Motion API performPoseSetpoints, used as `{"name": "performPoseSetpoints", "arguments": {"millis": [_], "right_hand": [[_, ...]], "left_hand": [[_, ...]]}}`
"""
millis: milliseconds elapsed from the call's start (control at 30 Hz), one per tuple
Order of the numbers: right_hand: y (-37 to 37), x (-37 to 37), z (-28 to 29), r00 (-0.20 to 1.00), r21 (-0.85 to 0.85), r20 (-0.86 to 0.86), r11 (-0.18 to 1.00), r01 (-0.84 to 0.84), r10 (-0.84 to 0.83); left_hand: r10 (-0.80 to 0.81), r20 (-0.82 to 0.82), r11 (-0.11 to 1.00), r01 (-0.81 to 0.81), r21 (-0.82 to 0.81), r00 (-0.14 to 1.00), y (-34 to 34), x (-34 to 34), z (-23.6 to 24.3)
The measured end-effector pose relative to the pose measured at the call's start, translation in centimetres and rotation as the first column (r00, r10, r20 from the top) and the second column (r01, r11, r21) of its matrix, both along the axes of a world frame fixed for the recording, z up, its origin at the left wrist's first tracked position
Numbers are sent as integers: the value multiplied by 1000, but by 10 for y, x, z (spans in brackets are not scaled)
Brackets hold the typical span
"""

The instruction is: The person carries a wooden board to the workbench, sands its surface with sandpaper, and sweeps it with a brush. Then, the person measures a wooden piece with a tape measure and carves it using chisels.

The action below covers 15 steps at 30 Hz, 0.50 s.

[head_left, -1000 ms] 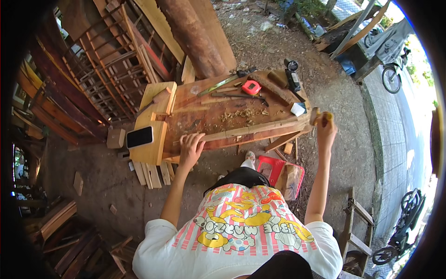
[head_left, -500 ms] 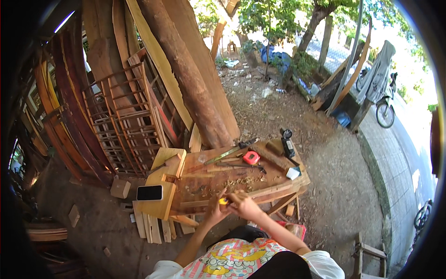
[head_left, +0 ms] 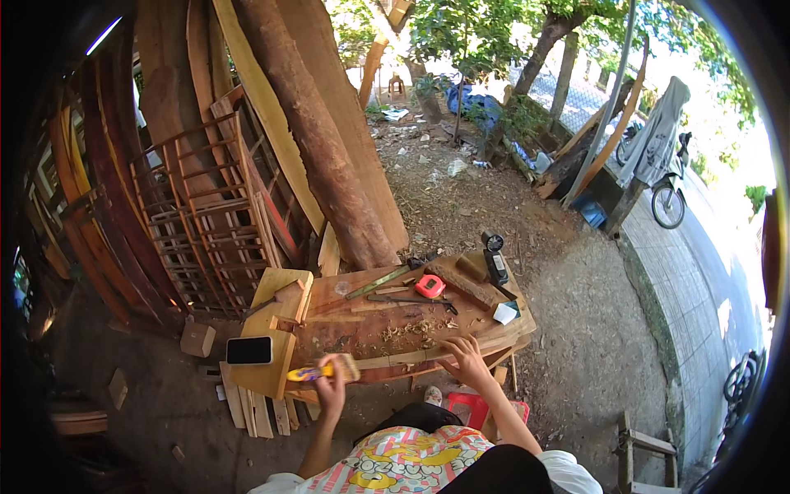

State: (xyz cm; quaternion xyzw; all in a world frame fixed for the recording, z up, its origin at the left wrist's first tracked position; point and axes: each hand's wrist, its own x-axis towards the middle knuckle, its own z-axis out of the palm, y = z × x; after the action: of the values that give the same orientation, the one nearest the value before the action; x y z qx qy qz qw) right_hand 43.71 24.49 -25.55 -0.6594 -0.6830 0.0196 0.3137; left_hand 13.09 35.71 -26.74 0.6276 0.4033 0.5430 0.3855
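My left hand (head_left: pixel 331 390) is closed on a paintbrush (head_left: pixel 309 375) at the front left of the wooden workbench (head_left: pixel 329 336). Its yellow and purple handle points left, and the tan bristle end points right; motion blurs it a little. To the right, my right hand (head_left: pixel 469 364) has its fingers spread at the bench's front edge and holds nothing. Wood shavings (head_left: pixel 413 329) lie on the benchtop in front of both hands. Behind them are a red tape measure (head_left: pixel 429 286) and a dark thin tool (head_left: pixel 411 299).
A phone (head_left: pixel 249 351) rests on the yellowish wood block at the bench's left end. Toward the right end lie a rough wood piece (head_left: pixel 461 282), a black device (head_left: pixel 495 262) and a white piece (head_left: pixel 505 313). A red stool (head_left: pixel 469 407) stands below; planks (head_left: pixel 267 189) lean behind.
My hands have moved apart. The left one has carried the brush leftward, while the right one has let go, shifted right and spread its fingers. The whole view has shifted slightly.
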Motion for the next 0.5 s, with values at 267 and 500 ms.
{"name": "performPoseSetpoints", "arguments": {"millis": [267, 500], "right_hand": [[-2, 5, -19, 1000, 87, -4, 996, 18, -18], [18, 8, -34, 989, 77, 36, 987, 140, -143]], "left_hand": [[355, -137, 929, -334, 156, 925, 25, -42, 25], [-292, 21, 950, 293, -109, 956, -1, 65, -8]]}}
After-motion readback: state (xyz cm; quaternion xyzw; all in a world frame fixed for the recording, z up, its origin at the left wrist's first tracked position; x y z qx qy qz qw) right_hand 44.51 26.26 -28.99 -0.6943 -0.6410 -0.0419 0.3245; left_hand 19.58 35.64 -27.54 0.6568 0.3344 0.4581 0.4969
